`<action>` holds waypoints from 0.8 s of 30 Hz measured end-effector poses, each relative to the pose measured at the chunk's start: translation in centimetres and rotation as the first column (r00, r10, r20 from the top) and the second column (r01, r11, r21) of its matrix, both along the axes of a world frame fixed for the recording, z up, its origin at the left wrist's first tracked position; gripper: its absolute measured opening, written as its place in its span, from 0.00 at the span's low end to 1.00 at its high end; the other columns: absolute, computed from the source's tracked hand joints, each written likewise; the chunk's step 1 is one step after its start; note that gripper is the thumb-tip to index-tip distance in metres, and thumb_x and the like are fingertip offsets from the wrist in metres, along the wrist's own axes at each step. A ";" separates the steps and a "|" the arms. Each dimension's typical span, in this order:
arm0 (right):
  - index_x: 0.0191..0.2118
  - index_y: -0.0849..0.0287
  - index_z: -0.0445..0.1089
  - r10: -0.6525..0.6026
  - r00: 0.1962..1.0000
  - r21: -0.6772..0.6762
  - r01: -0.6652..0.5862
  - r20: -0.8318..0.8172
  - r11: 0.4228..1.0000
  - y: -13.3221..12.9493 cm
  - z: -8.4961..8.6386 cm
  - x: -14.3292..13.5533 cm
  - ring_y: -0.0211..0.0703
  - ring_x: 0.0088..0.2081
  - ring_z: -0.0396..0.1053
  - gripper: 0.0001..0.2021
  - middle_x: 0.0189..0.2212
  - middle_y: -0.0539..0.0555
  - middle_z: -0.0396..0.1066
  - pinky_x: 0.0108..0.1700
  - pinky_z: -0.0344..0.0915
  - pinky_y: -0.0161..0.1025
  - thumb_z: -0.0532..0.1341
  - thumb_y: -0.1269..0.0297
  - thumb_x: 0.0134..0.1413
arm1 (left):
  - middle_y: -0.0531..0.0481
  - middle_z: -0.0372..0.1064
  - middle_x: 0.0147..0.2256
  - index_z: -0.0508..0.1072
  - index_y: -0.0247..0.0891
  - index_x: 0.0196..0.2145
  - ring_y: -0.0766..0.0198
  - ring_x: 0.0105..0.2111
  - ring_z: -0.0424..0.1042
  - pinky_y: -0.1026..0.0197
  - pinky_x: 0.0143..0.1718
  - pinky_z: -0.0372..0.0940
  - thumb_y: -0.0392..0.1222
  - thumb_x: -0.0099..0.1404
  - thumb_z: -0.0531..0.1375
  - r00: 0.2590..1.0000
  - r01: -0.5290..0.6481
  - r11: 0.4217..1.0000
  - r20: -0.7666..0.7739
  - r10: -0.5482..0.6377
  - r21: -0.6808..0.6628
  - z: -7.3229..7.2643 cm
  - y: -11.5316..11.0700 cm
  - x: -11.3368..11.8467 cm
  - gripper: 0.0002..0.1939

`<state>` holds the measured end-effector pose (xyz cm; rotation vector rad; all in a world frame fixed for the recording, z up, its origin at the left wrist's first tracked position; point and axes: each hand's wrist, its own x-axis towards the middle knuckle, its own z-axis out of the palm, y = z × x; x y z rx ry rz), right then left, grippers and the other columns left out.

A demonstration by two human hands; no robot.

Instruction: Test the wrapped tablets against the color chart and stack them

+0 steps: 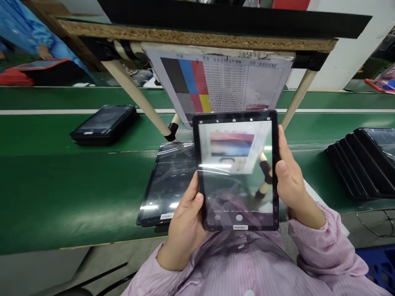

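Observation:
Upright before me is a black-framed tablet (237, 193), its screen lit with a camera app that shows a blurred picture of a printed sheet. My left hand (187, 222) grips its lower left edge, thumb at the front. On the right edge, my right hand (290, 176) is closed round the frame, thumb forward; the fingers behind are partly hidden. Another tablet (166, 185), dark-screened with a white label, lies on the green bench behind my left hand. Beyond the held tablet hangs a printed test chart (228, 82) with colour blocks and text, its lower part covered.
A stack of tablets (105, 123) sits at the left on the green bench (61, 193). More stacked tablets (361, 164) lean at the right. A pipe-legged wooden shelf (197, 37) stands ahead. At upper left is a co-worker's blue sleeve (31, 24). A blue crate (378, 263) is lower right.

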<state>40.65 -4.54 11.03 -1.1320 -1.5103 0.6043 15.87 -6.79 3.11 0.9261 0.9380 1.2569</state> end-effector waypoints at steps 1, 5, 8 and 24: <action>0.78 0.42 0.53 -0.001 0.996 -0.041 -0.003 -0.086 0.999 0.4 -0.5 0.3 0.55 0.81 0.43 0.39 0.79 0.43 0.50 0.81 0.49 0.56 0.50 0.30 0.70 | 0.53 0.70 0.69 0.62 0.66 0.73 0.52 0.64 0.76 0.49 0.57 0.79 0.55 0.77 0.60 1.000 0.021 1.000 -0.010 -0.021 -0.014 0.1 0.0 0.6 0.30; 0.79 0.47 0.49 -0.121 0.865 -0.264 -0.013 -0.486 0.964 2.7 -4.2 1.5 0.56 0.76 0.59 0.45 0.74 0.54 0.62 0.74 0.62 0.59 0.46 0.25 0.67 | 0.45 0.60 0.74 0.58 0.51 0.77 0.49 0.72 0.64 0.43 0.69 0.69 0.60 0.81 0.52 0.976 0.086 0.996 -0.204 -0.081 0.016 -0.2 0.4 2.9 0.32; 0.80 0.53 0.44 -0.217 0.833 -0.406 -0.009 -0.508 0.914 4.6 -8.1 2.4 0.56 0.73 0.64 0.52 0.72 0.61 0.65 0.73 0.64 0.60 0.51 0.24 0.63 | 0.42 0.51 0.77 0.56 0.45 0.78 0.48 0.77 0.51 0.40 0.76 0.55 0.62 0.81 0.49 0.875 0.169 0.979 -0.474 -0.096 0.114 -1.3 0.5 3.4 0.36; 0.57 0.37 0.81 0.037 0.666 -0.078 0.032 0.745 0.996 0.8 -8.4 1.1 0.73 0.80 0.39 0.21 0.78 0.45 0.55 0.74 0.32 0.83 0.50 0.50 0.77 | 0.39 0.69 0.57 0.81 0.53 0.60 0.39 0.61 0.67 0.30 0.64 0.62 0.44 0.76 0.58 0.304 0.114 0.788 -0.777 0.552 0.605 3.4 2.1 -6.2 0.19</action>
